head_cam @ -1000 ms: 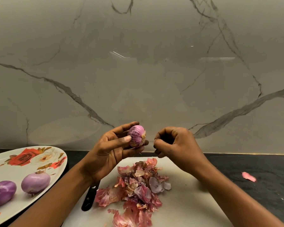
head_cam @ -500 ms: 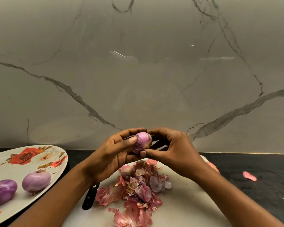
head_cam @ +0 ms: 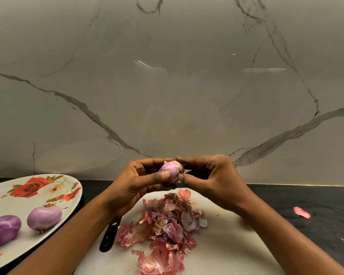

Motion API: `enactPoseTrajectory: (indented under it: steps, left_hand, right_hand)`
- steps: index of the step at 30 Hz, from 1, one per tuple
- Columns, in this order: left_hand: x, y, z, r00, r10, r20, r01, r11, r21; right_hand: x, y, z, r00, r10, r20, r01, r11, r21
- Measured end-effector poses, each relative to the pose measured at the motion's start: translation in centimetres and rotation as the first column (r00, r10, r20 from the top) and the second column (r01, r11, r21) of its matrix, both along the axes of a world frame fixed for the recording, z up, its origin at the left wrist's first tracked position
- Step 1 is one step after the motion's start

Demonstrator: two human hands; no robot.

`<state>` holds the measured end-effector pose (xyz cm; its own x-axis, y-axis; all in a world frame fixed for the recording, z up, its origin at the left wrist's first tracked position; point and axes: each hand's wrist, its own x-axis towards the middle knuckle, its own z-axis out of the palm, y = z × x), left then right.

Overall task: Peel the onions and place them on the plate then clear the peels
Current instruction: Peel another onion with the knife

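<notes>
The left hand (head_cam: 135, 185) clamps the small pink-purple onion (head_cam: 172, 171) over the white cutting board (head_cam: 226, 245), probably so that skins drop onto the pink heap of peels (head_cam: 163, 225) below. The right hand (head_cam: 211, 179) pinches its 3 o'clock end. At 9 o'clock, the flowered oval plate (head_cam: 12, 207) waits.
</notes>
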<state>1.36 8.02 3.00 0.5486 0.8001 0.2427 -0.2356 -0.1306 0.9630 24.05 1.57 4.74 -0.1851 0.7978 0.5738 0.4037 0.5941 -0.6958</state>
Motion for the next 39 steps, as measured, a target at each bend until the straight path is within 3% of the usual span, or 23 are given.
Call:
enactPoseTrajectory:
  steps: [9, 18, 24, 39]
  left_hand:
    - [-0.2, 0.0, 0.1, 0.999, -0.041, -0.008, 0.041, 0.999, 0.012]
    - [0.0, -0.1, -0.1, 0.995, 0.057, -0.084, -0.043, 0.986, 0.160]
    - [0.1, -0.2, -0.4, 0.987, 0.065, -0.145, -0.031, 0.974, 0.226]
    - [0.0, -0.5, -0.3, 0.975, 0.053, -0.216, 0.014, 0.954, 0.298]
  right_hand:
    - [0.2, -0.1, -0.1, 1.000, -0.005, 0.026, 0.003, 0.998, 0.065]
    - [0.3, 0.8, -0.2, 0.991, -0.051, -0.128, 0.021, 0.975, -0.223]
    - [0.2, 1.0, -0.2, 0.987, -0.096, -0.130, 0.047, 0.941, -0.336]
    - [-0.1, 0.7, -0.1, 0.983, -0.079, -0.165, 0.001, 0.904, -0.427]
